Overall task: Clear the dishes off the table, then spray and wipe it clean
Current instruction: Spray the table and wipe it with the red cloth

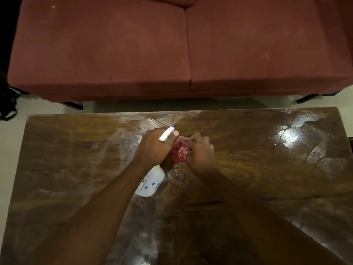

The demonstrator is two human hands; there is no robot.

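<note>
Grips the bottle (150, 183) by its neck with the left hand (154, 148), fingers wrapped tight below the white trigger head, nozzle (172, 128) aimed toward the far edge. Holds it tilted over the table (76, 169), left of the middle; whether its base rests on the wood, cannot tell. Bunches the cloth (180, 153) with the right hand (199, 153), fingers curled over it and pinching it into a wad, low over the wood just beside the left hand.

White, cloudy plastic on the bottle, with small blue marks and a boxed label on the side; liquid level inside not readable. Red on the cloth, with thin white lines.

Dark brown wood grain on the table, glossy, smeared with pale wet streaks nearly all over; bright glare (290, 136) in a wet patch near the far right corner.

Beyond the far edge, a strip of pale floor (172, 104), then a reddish sofa (114, 54) with two seat cushions, flecked with pale specks, on dark legs (75, 106). At the far left edge, a black tangle (8, 104), too dark to make out.
</note>
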